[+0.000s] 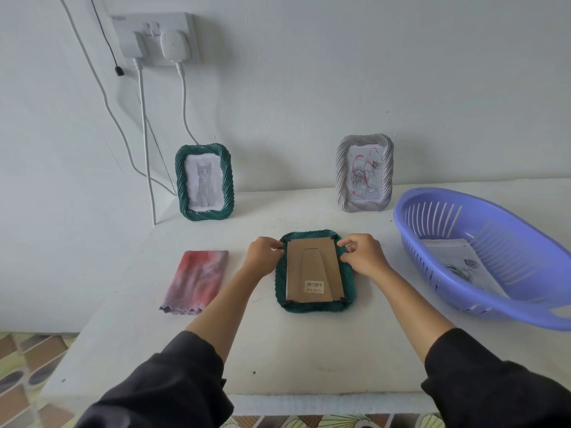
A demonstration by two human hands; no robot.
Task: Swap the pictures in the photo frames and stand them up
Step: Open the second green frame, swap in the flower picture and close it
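A: From the head view, where's the frame you're working on?

B: The dark green rope-rimmed photo frame (315, 307) lies face down on the white table (309, 350), with its brown cardboard back (312, 267) up.

A: And your hands?

B: Your left hand (262, 254) pinches its upper left edge with curled fingers. Your right hand (363, 256) pinches the upper right edge. Behind stand a green cat-picture frame (182, 183) and a grey rose-picture frame (343, 174).

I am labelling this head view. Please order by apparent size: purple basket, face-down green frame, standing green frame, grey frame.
1. purple basket
2. face-down green frame, but it lies nearer the camera, so its true rank is unsure
3. standing green frame and grey frame: they look alike, so I do not rank them
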